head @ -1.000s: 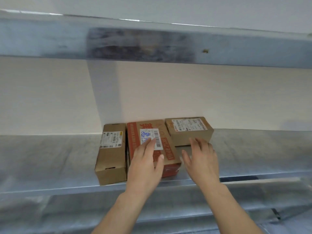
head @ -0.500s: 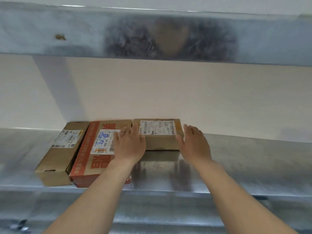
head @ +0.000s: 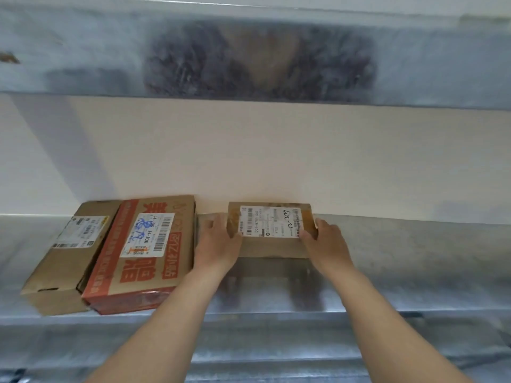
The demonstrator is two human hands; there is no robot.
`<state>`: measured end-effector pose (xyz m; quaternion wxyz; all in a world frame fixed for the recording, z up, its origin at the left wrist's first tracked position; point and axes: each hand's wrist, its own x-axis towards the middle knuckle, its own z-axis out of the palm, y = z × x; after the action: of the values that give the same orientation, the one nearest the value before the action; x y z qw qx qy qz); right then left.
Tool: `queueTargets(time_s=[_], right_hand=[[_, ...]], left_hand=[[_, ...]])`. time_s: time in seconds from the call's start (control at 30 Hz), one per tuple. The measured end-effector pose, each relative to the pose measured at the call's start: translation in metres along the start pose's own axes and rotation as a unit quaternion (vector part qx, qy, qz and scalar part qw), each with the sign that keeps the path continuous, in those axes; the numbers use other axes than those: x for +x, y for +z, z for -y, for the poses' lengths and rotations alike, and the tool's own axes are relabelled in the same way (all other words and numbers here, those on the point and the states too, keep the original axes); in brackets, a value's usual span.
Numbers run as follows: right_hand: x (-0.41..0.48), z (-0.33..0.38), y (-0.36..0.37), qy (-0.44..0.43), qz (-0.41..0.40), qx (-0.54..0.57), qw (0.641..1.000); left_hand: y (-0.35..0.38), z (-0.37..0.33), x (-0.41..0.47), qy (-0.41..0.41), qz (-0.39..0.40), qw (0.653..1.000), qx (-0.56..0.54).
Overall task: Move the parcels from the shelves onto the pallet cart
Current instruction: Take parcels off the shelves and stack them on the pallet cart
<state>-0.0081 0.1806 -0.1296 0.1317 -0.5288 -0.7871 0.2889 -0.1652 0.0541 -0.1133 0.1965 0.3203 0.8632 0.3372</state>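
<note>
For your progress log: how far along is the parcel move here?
Done: nothing shows as moved; no cart in view. In hand: left hand and right hand clasp the small brown parcel. Left: the red-printed box and plain brown box on the shelf.

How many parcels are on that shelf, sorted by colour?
Plain brown parcels: 2, the long brown box at far left and the small brown box gripped between the left hand and right hand.
Red-printed parcels: 1, the red-printed box.
Total: 3 parcels on the metal shelf.
</note>
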Motion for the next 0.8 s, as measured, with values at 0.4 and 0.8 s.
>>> queueTargets(time_s=[0.4,0.8], right_hand=[[-0.059,-0.006,-0.019,-0.01,0.011,0.199,0.98],[-0.146,-0.04,-0.057,0.032,-0.17,0.206,0.963]], left_hand=[[-0.002,0.004,-0.03,0.074,0.075,0.99,-0.094],[0.005,-0.036,-0.065,0.261,0.174,0.936,-0.157]])
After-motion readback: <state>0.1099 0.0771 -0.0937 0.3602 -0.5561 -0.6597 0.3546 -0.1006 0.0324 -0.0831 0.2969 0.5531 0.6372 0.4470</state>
